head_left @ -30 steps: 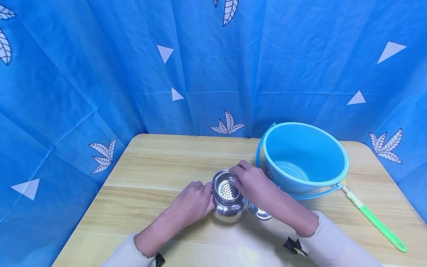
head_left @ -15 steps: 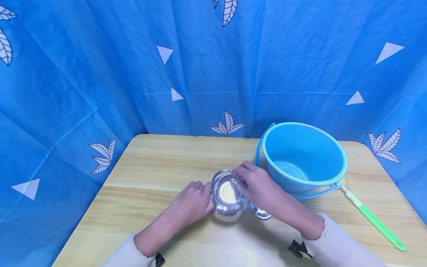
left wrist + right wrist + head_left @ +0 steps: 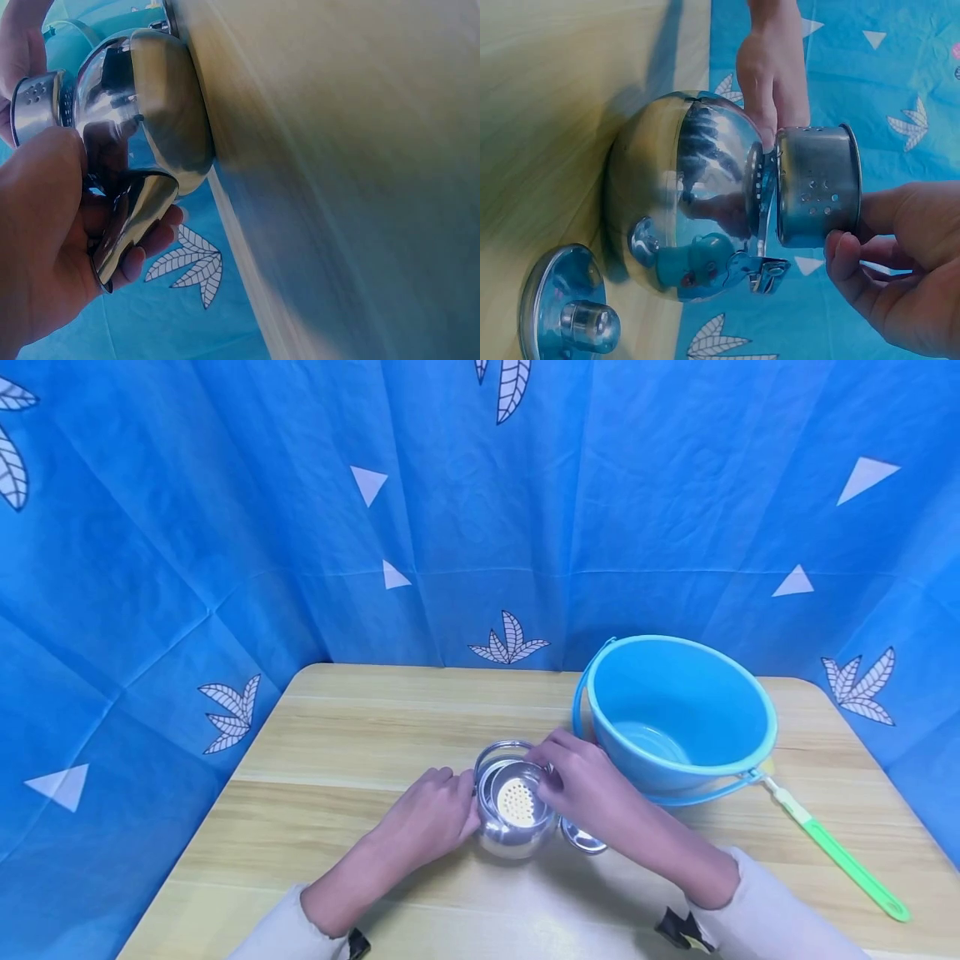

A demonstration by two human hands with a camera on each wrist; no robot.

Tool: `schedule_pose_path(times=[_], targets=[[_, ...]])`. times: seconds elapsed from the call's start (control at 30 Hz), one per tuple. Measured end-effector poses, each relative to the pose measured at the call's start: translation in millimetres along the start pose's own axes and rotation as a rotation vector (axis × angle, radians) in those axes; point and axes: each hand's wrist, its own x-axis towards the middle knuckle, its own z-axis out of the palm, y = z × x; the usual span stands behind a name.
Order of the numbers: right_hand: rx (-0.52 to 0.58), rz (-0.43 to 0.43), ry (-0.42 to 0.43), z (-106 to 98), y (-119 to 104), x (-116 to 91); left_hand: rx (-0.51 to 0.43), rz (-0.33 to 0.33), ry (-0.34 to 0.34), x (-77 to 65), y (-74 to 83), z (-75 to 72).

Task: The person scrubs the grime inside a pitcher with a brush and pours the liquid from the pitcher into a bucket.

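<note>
Above the shiny teapot [image 3: 676,191] gripped by left hand [image 3: 435,814], right hand [image 3: 576,777] pinches perforated strainer [image 3: 817,184].

Head view bright, fairly sharp; pale glare on tabletop [image 3: 517,918] nearer wearer than left hand [image 3: 431,810] and right hand [image 3: 577,777]. Soft shadow below right hand. Wrist views dimmer, blue-tinted; tabletop grain smeared. Mirror glints on pot [image 3: 682,202] between hands.

The strainer [image 3: 817,187] is above the teapot [image 3: 508,842], the lid [image 3: 582,837] right, the bucket [image 3: 686,702] behind right.
</note>
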Motion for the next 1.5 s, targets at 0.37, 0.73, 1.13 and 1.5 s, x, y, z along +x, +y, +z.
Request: schedule_pose_path(times=[0.37,0.73,1.13,1.5], targets=[[0.006,-0.03,0.015,-5.3,0.8,-12.0,0.018,0.001,0.006,-0.9,0.2,-0.7],[0.027,-0.015,-0.009,-10.3,4.3,-25.1,0.014,0.006,0.03,-0.1,0.6,0.7],[0.021,-0.004,-0.012,-10.8,10.4,-35.1,0.014,-0.008,-0.004,0.4,0.6,-0.7],[0.003,-0.034,0.033,-12.8,17.4,-46.6,0.016,0.006,0.022,-0.3,-0.3,0.9]])
